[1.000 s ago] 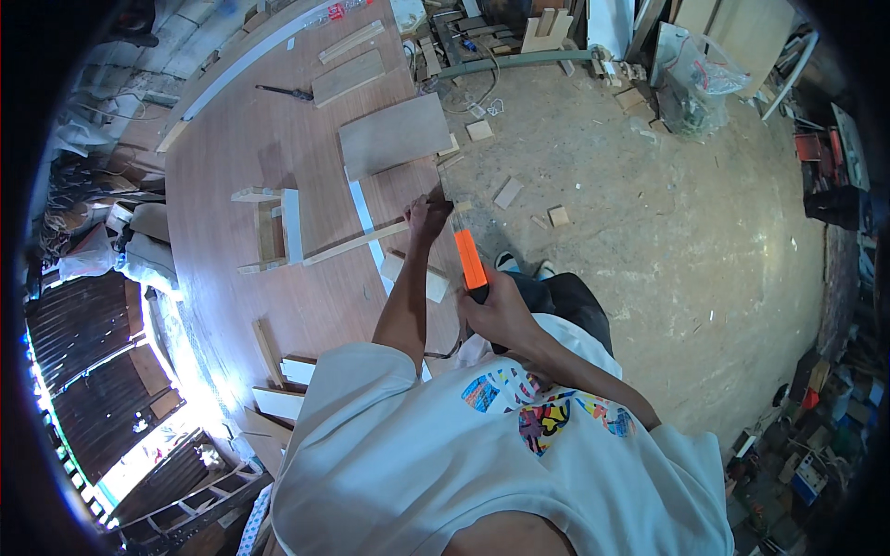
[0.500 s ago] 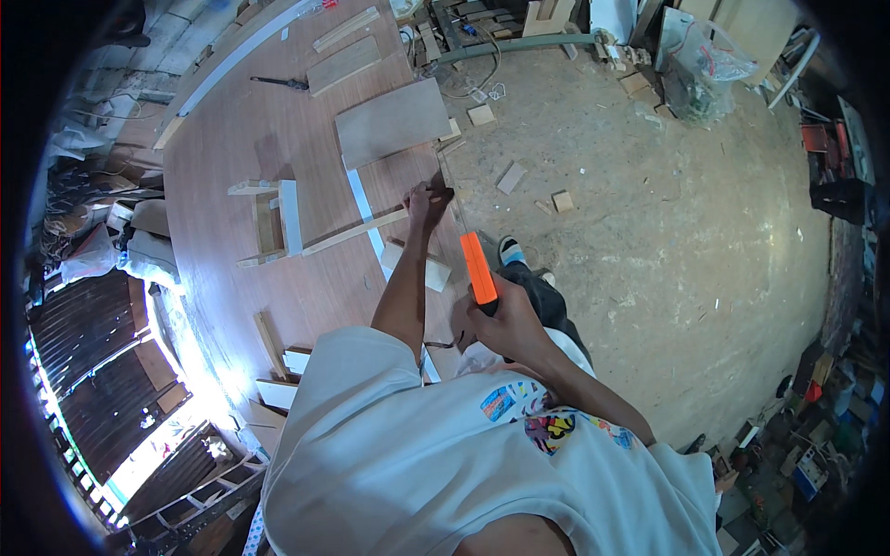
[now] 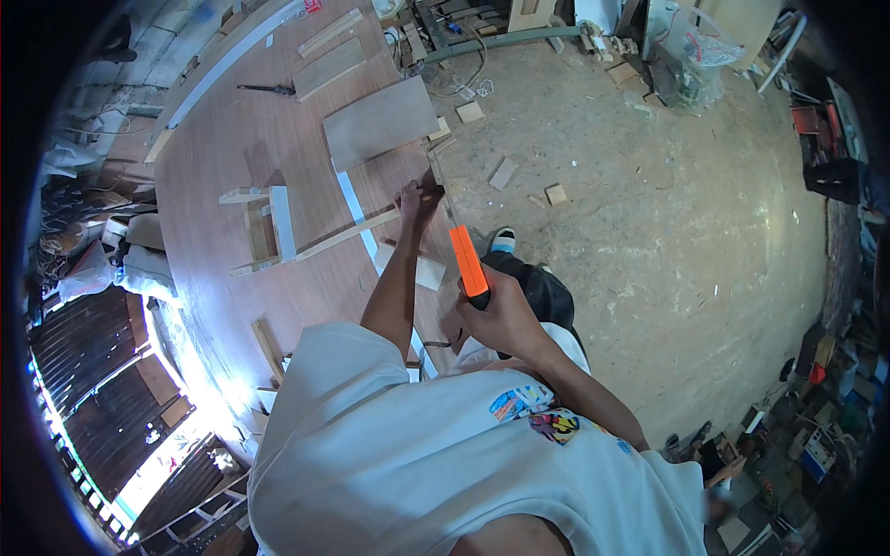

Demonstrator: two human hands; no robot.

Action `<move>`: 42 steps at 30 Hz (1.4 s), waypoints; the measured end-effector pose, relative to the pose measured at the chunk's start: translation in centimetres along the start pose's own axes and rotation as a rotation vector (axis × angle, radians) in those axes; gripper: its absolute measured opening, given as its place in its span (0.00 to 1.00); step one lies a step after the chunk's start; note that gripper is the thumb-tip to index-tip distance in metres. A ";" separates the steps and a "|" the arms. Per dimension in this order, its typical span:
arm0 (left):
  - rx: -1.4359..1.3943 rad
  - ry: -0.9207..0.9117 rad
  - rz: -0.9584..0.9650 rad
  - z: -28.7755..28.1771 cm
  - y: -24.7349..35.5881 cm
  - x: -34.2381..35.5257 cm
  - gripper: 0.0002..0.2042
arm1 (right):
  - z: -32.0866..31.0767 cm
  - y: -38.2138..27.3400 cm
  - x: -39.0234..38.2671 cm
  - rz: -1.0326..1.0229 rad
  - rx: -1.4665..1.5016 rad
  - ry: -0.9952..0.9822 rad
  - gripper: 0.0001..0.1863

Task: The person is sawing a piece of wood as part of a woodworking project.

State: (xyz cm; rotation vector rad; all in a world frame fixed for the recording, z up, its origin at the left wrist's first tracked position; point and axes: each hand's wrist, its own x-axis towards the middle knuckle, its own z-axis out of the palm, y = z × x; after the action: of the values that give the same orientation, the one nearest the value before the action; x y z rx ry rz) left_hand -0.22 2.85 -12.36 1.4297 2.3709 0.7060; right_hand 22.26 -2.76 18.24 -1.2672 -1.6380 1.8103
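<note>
My right hand (image 3: pixel 501 310) is wrapped around the black grip of what looks like a handsaw (image 3: pixel 467 259). Its orange part points away from me, and a thin blade, seen nearly edge-on, is hard to make out. At the table's right edge, my left hand (image 3: pixel 420 202) is closed over the end of a narrow wooden strip (image 3: pixel 348 235). That strip runs left to a small wooden frame (image 3: pixel 262 227) with a white side. A pale block (image 3: pixel 423 269) lies by my left forearm. Beyond my left hand is a flat grey-brown board (image 3: pixel 380 123).
The wood-topped table (image 3: pixel 213 306) fills the left side. Farther off on it lie a dark slim tool (image 3: pixel 267 89) and a smaller board (image 3: pixel 330 69). Offcuts (image 3: pixel 555 195) are scattered on the concrete floor (image 3: pixel 667 259). A clear plastic bag (image 3: pixel 691 69) stands far right. Another person (image 3: pixel 723 473) is at lower right.
The whole view has shifted slightly, so things appear a little farther left. Both hands keep their grips, and the saw's handle looks little changed relative to the table edge. Another person shows more at lower right.
</note>
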 end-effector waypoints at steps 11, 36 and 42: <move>-0.146 -0.219 -0.003 -0.7 -0.3 0.3 0.21 | -0.2 -0.5 0.0 0.084 -0.013 -0.065 0.05; -0.291 -0.134 -0.021 1.5 -1.2 0.9 0.26 | 0.9 1.6 -1.0 0.049 -0.013 0.053 0.06; -0.210 -0.074 -0.004 1.6 -4.8 1.8 0.27 | 1.7 1.1 -1.0 0.009 -0.023 0.016 0.07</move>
State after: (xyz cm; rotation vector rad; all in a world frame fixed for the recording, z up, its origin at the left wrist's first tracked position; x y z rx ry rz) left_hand -3.90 3.02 -16.31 1.3383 2.1710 0.8576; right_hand 21.67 -4.79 17.41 -1.2975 -1.6509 1.7867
